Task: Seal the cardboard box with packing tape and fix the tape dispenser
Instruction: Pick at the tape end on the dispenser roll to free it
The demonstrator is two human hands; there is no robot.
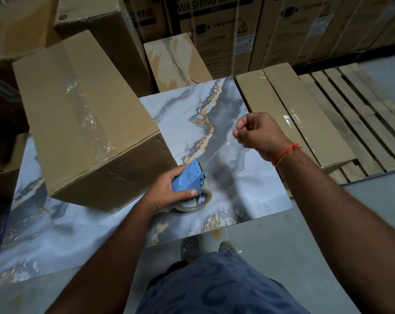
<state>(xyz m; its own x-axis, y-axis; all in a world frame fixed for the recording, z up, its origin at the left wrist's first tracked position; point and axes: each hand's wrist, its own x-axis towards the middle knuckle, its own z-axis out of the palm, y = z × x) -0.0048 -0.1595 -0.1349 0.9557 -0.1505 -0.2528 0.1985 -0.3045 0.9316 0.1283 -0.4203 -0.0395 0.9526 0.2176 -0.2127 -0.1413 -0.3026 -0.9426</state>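
Two bare hands share the work here. Our left hand is wrapped around the blue tape dispenser, thumb across its side, with the clear tape roll showing just below the fingers. Our right hand is raised up and to the right, well apart from the dispenser, fingers curled shut and pinching the end of a clear tape strip that stretches between the two hands; the film is so transparent that we can only faintly trace its edges. An orange thread circles the right wrist.

The cardboard box sits just left of the dispenser on the marbled table, its near corner close to our left knuckles, with wrinkled clear tape already along its top seam. Beyond the table stand a smaller taped carton and a long flat carton resting on a wooden pallet. Printed appliance cartons line the back. Nothing lies between the hands but bare tabletop.
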